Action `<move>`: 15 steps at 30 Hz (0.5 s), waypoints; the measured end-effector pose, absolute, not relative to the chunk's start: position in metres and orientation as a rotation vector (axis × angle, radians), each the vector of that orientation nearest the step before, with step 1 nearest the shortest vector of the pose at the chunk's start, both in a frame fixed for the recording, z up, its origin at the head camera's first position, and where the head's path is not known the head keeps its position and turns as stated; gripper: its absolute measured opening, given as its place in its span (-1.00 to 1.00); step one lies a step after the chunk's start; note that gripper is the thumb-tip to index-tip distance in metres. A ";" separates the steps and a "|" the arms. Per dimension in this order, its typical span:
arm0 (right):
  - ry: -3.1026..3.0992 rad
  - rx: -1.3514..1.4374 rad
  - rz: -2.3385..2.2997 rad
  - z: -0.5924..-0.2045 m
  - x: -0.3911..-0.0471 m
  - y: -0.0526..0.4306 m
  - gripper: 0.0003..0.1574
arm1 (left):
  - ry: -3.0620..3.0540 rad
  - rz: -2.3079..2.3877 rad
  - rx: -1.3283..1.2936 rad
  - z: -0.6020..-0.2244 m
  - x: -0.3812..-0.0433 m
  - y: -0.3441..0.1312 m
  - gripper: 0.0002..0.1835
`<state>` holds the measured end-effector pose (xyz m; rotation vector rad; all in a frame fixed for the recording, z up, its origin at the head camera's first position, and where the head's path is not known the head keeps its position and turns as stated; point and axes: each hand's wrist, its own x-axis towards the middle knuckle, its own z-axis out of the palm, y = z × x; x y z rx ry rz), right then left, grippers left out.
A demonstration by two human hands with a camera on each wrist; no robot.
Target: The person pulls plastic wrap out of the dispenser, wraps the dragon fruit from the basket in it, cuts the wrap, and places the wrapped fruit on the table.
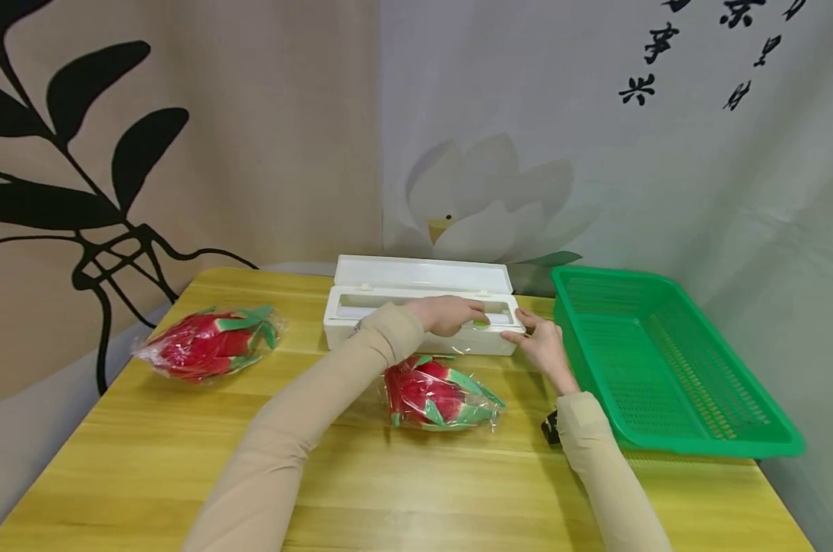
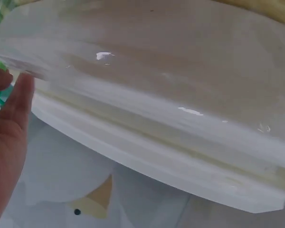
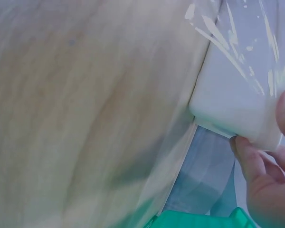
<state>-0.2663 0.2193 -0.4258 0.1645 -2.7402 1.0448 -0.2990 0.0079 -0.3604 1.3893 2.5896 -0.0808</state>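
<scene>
A white cling film dispenser (image 1: 416, 337) stands near the table's back edge, its long lid (image 1: 423, 272) tipped back. Reaching across it, my left hand (image 1: 447, 314) has its fingertips at a small green slide cutter (image 1: 481, 323) near the right end of the front rim. In the left wrist view, finger and thumb come together around that cutter, partly hiding it. My right hand (image 1: 546, 349) grips the dispenser's right end between thumb and fingers. Clear film hangs down its front in the right wrist view. Just before the dispenser lies a dragon fruit (image 1: 440, 395) in clear film, partly behind the left sleeve.
Another film-wrapped dragon fruit (image 1: 209, 345) lies at the table's left. A green plastic basket (image 1: 671, 368) stands on the right, close to the right forearm. Behind the wooden table (image 1: 423, 491) hangs a printed curtain (image 1: 485, 115).
</scene>
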 end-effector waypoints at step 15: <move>-2.712 0.160 1.061 -0.429 -0.264 0.222 -0.23 | 2.801 0.368 1.727 -0.398 -0.301 -0.058 -0.74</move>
